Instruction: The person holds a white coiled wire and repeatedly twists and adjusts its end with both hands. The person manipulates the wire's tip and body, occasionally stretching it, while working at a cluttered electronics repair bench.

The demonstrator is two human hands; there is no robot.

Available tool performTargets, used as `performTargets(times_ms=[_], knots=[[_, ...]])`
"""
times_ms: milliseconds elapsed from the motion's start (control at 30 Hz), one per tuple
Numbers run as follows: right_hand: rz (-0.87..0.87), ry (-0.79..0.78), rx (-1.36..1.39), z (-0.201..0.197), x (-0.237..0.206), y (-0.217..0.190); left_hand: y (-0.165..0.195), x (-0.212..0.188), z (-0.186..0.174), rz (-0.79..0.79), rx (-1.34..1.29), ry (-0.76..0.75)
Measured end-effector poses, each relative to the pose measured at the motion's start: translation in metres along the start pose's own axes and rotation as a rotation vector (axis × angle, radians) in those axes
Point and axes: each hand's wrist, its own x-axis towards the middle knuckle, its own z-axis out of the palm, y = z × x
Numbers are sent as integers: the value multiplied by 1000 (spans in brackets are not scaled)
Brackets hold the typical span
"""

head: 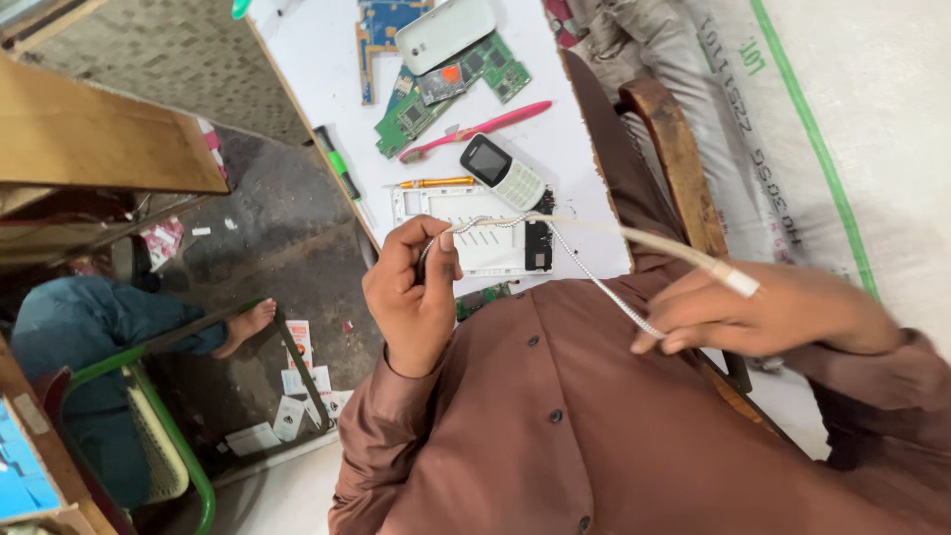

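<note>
Looks like mid cable-check: left hand (414, 297) fingers pinched on the braided cable's (604, 289) end, right hand (768, 317) clamped around its plug, next probably needs the keypad phone (502, 171).

I read this as a small phone-repair workshop. On the white worktop (327, 59) I see bare green circuit boards (451, 89), a blue board (381, 30), a white phone back cover (446, 33), a small keypad phone (502, 171), a white phone frame (466, 233) stripped of its parts, an orange-handled screwdriver (436, 182) and a pink tool (475, 129) (possibly a brush). Paper scraps (287, 401) litter the rough concrete floor (267, 238) beside a wooden shelf (89, 134).
</note>
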Motion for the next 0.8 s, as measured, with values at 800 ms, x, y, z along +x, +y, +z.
performTargets(times_ms=[800], knots=[[77, 277, -291, 7, 34, 38, -5, 2, -2, 38, -29, 34]])
